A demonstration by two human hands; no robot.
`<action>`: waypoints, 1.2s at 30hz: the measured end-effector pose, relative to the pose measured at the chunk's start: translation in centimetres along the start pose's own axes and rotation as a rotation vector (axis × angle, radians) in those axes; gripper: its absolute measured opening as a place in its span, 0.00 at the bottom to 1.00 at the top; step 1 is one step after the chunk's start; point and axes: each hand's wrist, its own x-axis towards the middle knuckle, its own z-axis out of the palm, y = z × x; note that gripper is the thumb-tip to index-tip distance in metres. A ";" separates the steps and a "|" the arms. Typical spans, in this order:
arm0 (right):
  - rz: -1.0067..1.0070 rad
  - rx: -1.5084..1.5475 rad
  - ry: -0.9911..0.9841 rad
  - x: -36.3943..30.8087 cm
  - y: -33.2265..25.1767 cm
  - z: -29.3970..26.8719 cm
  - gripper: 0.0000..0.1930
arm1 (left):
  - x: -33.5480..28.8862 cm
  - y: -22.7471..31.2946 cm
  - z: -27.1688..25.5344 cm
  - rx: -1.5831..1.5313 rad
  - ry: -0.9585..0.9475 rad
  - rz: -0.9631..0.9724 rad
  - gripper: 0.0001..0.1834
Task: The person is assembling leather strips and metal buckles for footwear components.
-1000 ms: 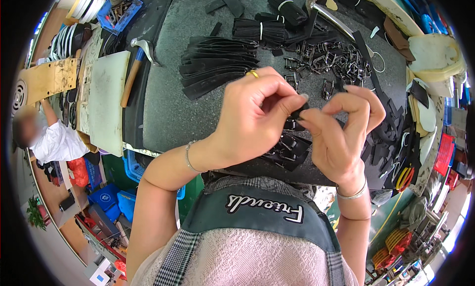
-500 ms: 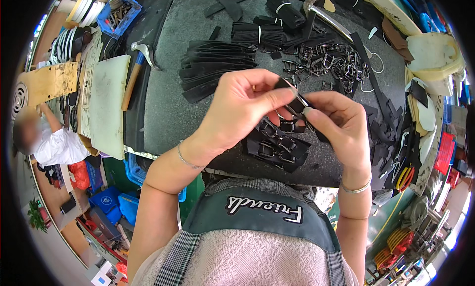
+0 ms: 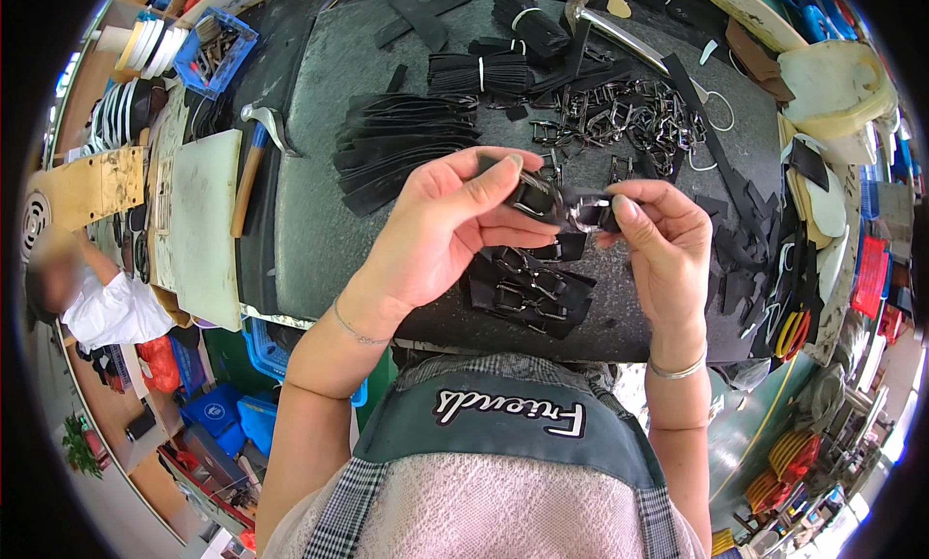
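My left hand (image 3: 431, 220) pinches one end of a short black strap (image 3: 552, 207) between thumb and fingers. At its other end, my right hand (image 3: 668, 244) grips it with thumb and fingertips. A shiny metal buckle (image 3: 588, 212) shows on the strap between the hands, held just above the work surface (image 3: 319, 172). Below them lies a small pile of black straps with buckles (image 3: 527, 293). Beyond the hands is a heap of loose dark metal buckles (image 3: 639, 119). A fanned stack of black strips (image 3: 402, 143) lies beyond my left hand.
Tied bundles of black strips (image 3: 474, 75) lie at the back, near a metal hammer (image 3: 629, 41). Another hammer (image 3: 254, 167) rests at left beside a white board (image 3: 206, 230). Black scraps (image 3: 740, 254) lie at right. A blue basket (image 3: 215, 54) holds tools. Another person (image 3: 116, 298) sits far left.
The hands have drawn slightly apart, and the strap has turned from a slant to nearly level, bringing its buckle into view. The view has shifted a little.
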 end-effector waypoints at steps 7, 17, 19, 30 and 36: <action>0.092 0.137 0.035 0.0 0.1 0.8 0.10 | -0.2 -1.0 0.8 0.159 0.063 0.062 0.13; 0.419 0.887 -0.232 -0.5 1.0 1.3 0.12 | -0.3 -3.0 -0.6 -0.487 -0.252 -0.226 0.10; 0.285 0.635 -0.038 -0.8 0.6 1.3 0.11 | -0.5 -1.9 -0.1 0.034 -0.037 0.011 0.08; 0.142 0.262 0.152 -1.2 -0.1 0.6 0.16 | -1.0 -2.1 -1.0 0.113 0.149 0.059 0.08; 0.129 0.282 0.058 -1.2 1.0 -1.0 0.15 | -1.3 -1.7 -1.8 0.049 0.081 0.017 0.09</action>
